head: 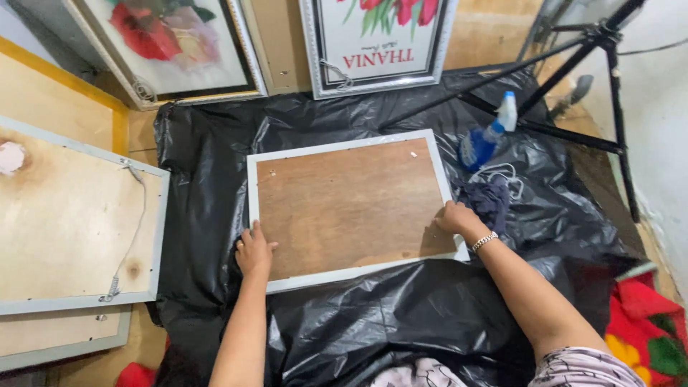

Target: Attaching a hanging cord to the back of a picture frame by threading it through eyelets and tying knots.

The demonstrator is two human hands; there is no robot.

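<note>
A white-edged picture frame lies face down on black plastic sheeting, its brown wooden backing up. My left hand grips the frame's near left edge, fingers over the white border. My right hand, with a metal bracelet on the wrist, holds the frame's right edge near the lower corner. A dark blue cloth lies bunched just right of my right hand. A blue spray bottle with a white nozzle lies beyond the cloth.
Two more frames lie face down at the left, one with a hanging wire. Framed flower pictures lean against the back wall. A black tripod stands at the right. A red patterned fabric lies at the near right.
</note>
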